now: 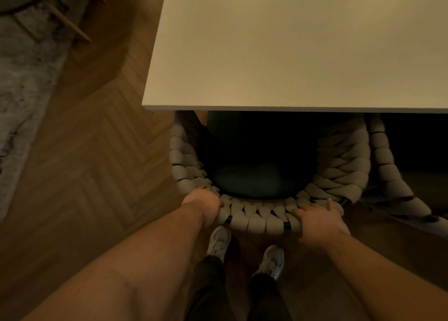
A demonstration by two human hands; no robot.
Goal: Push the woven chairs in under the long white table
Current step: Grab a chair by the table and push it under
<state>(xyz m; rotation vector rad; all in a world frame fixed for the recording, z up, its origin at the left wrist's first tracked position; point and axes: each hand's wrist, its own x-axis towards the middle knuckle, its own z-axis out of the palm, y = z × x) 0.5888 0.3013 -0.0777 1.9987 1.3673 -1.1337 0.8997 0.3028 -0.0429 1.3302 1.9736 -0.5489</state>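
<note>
A woven chair (257, 217) with thick pale rope around a black frame and a dark green seat cushion (252, 175) stands partly under the long white table (291, 53). Its front half is hidden beneath the table edge. My left hand (204, 203) grips the curved backrest at its left side, fingers curled over the rope. My right hand (317, 216) grips the backrest at its right side, thumb on top. A second woven chair (388, 175) stands close on the right, also partly under the table.
Herringbone wooden floor (92, 163) lies to the left of the table. A grey rug (21, 90) and another chair's wooden legs (70, 22) are at the far left. My feet in white shoes (244, 250) stand just behind the chair.
</note>
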